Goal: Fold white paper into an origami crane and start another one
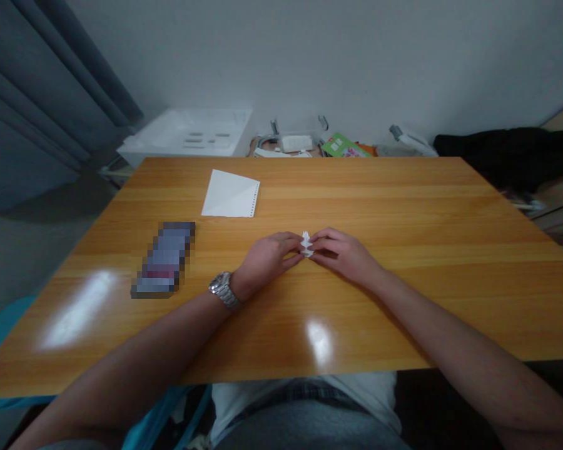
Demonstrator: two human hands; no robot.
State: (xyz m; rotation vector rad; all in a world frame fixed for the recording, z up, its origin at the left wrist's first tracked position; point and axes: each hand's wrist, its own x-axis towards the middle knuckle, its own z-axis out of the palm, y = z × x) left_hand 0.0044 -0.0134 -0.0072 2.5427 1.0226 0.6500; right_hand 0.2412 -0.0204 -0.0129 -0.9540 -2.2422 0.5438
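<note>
Between my two hands is a small piece of folded white paper (306,242), pleated or jagged along its edges, just above or on the wooden table (403,212). My left hand (274,255), with a metal watch (224,290) on its wrist, pinches the paper's left side. From the right, my right hand (344,253) grips the other side with thumb and fingers. The fingertips hide part of the paper's outline, and its exact folds are too small to make out.
A white sheet (231,195) with a perforated edge lies at the back left of the table. A blurred-out phone-like device (164,259) rests left of my left hand. Beyond the far edge are a white plastic bin (187,134), a green booklet (344,146) and dark cloth (507,153).
</note>
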